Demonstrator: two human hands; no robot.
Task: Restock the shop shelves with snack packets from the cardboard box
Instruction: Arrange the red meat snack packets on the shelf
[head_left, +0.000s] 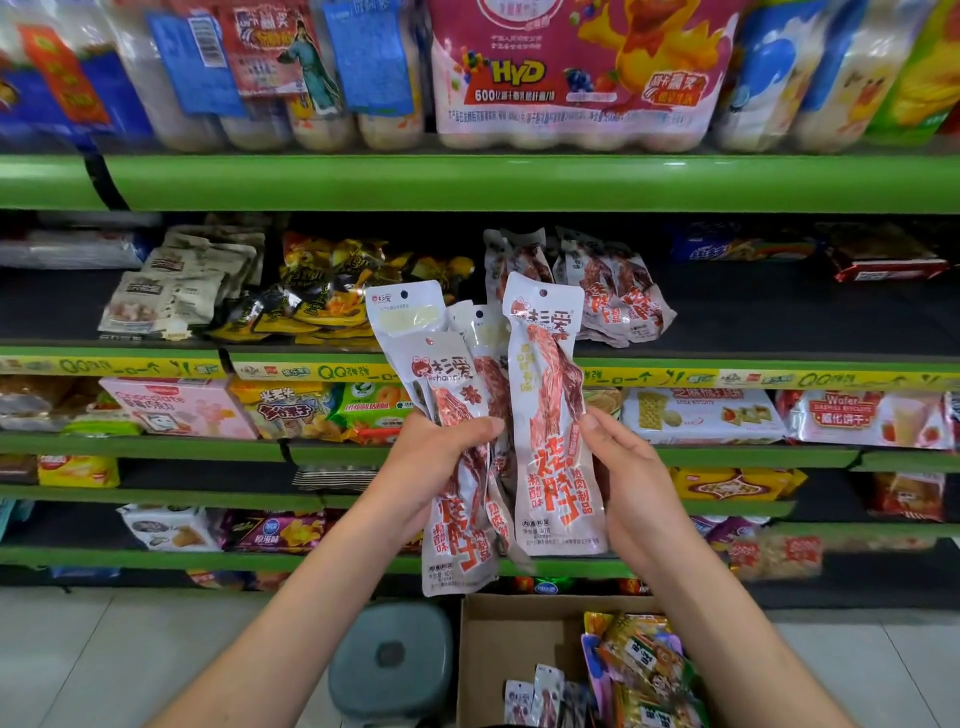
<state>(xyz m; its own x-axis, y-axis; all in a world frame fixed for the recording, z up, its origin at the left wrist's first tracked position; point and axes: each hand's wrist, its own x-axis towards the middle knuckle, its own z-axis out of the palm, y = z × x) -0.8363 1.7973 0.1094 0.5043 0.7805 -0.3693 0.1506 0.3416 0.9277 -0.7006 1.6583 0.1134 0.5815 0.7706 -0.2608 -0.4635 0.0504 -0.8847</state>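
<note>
My left hand (434, 465) grips a fanned bunch of long white snack packets (457, 415) printed with red meat strips and red characters. My right hand (631, 486) pinches one more packet of the same kind (548, 395) by its right edge, held upright beside the bunch. Both are raised in front of the second shelf, where matching packets (608, 291) lie in a loose pile. Below, the open cardboard box (498, 649) sits on the floor with a few white packets (540, 699) and colourful snack bags (644, 670) inside.
Green-edged shelves (467, 182) fill the view. Beige packets (176, 283) and yellow-black packets (327, 291) lie left of the pile; dark shelf surface (779, 312) stretches to its right. A grey-blue stool (392, 660) stands left of the box on the tiled floor.
</note>
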